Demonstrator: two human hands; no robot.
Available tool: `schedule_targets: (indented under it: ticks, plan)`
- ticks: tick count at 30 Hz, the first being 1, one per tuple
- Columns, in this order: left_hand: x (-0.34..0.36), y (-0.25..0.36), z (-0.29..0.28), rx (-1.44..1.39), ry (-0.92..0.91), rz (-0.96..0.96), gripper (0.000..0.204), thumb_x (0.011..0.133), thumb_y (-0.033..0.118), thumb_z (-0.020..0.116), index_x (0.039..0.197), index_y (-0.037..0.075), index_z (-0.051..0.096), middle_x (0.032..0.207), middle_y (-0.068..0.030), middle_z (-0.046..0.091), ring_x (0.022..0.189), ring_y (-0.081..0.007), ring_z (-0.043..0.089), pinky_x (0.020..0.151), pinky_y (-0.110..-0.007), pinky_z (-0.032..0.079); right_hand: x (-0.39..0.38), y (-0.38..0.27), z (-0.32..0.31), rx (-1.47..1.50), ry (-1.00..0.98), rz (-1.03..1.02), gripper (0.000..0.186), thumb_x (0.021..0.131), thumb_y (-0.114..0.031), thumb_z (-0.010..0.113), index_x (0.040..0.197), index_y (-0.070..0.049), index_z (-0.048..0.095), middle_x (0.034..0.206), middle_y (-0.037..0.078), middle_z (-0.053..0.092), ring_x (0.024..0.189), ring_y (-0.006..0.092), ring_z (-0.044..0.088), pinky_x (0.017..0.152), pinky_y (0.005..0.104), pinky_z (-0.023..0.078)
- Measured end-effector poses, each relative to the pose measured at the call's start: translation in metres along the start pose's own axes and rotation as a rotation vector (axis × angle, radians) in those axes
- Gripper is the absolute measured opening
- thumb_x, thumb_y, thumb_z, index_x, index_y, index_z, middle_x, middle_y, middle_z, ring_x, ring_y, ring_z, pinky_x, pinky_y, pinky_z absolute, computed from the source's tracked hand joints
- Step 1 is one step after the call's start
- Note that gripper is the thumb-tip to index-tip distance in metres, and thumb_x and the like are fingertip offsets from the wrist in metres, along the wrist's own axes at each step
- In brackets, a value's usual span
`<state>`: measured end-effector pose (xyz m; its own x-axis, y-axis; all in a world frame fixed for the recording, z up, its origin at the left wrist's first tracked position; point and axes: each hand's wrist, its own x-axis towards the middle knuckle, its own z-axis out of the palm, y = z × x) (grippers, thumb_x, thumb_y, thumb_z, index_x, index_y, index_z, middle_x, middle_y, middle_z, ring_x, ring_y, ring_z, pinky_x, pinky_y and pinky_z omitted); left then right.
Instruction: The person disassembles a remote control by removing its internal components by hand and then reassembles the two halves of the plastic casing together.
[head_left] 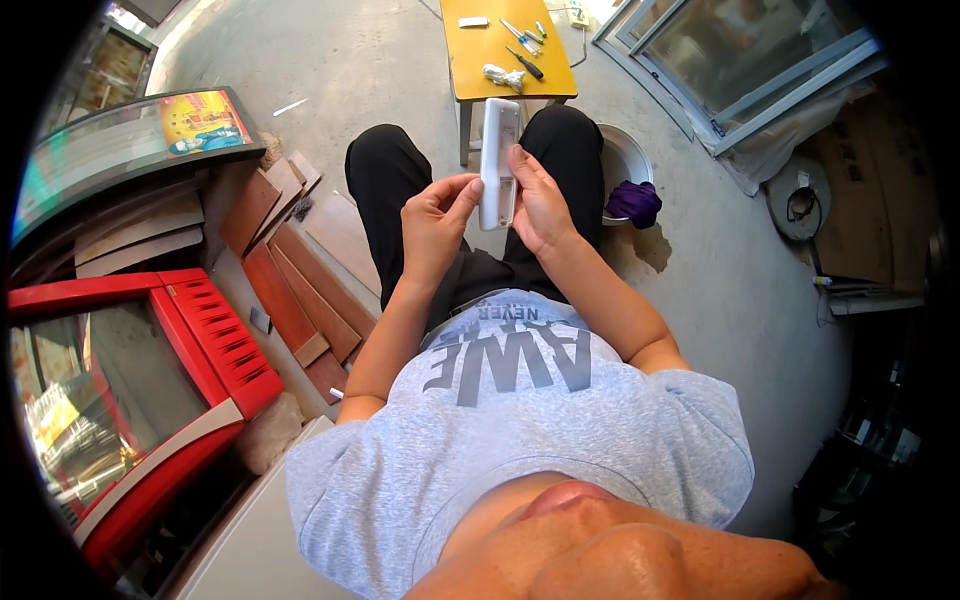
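Note:
A long white plastic casing (491, 165) is held upright above my lap, its hollow side turned to the right. My right hand (541, 205) grips its right side, the thumb lying over the open face. On the left edge, the curled fingers and thumb of my left hand (436, 222) pinch the casing lower down. Just beyond it stands a small yellow table (470, 65). On its top are a black-handled screwdriver (531, 68), a crumpled white bundle (502, 77), several slim tools (520, 37) and a small white piece (473, 22).
To the right of my knee, a metal basin (622, 150) has a purple cloth (634, 203) over its rim. Wooden boards (300, 290) and a red-framed glass cabinet (215, 340) are on the left. Framed glass panels (740, 70) and cardboard (860, 190) stand at right.

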<state>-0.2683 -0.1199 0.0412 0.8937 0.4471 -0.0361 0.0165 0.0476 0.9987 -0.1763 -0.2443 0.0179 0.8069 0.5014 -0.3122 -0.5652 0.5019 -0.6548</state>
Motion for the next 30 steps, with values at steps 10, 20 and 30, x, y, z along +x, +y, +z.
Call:
schedule_targets:
  ticks: [10, 20, 30]
  plan:
    - [-0.012, 0.003, 0.005, 0.246, -0.147, -0.071, 0.023, 0.095, 0.016, 0.071, 0.106, -0.004, 0.074, 0.089, -0.0042, 0.074, 0.082, -0.0067, 0.067, 0.072, -0.022, 0.053, -0.023, 0.003, -0.015, -0.061, 0.058, -0.192, 0.035, 0.102, -0.031, 0.061, 0.126, -0.005, 0.058, 0.108, 0.002, 0.067, 0.096, 0.0108, 0.064, 0.087, 0.0279, 0.052]
    - [-0.025, 0.017, 0.021, 0.507, -0.211, 0.184, 0.011, 0.090, 0.008, 0.071, 0.094, -0.002, 0.073, 0.076, -0.0040, 0.068, 0.071, -0.0068, 0.065, 0.064, -0.022, 0.051, -0.035, -0.017, -0.028, -0.190, -0.043, -0.197, 0.036, 0.099, -0.029, 0.068, 0.121, -0.001, 0.064, 0.104, 0.002, 0.068, 0.091, 0.0065, 0.061, 0.081, 0.0226, 0.049]
    - [-0.023, 0.015, 0.043, 0.584, -0.026, 0.247, 0.012, 0.085, 0.008, 0.073, 0.084, -0.004, 0.070, 0.073, -0.0046, 0.066, 0.064, -0.0065, 0.063, 0.059, -0.023, 0.049, -0.037, -0.019, -0.027, -0.195, -0.036, -0.291, 0.033, 0.099, -0.027, 0.067, 0.120, -0.001, 0.065, 0.103, 0.001, 0.068, 0.091, 0.0066, 0.061, 0.082, 0.0230, 0.049]
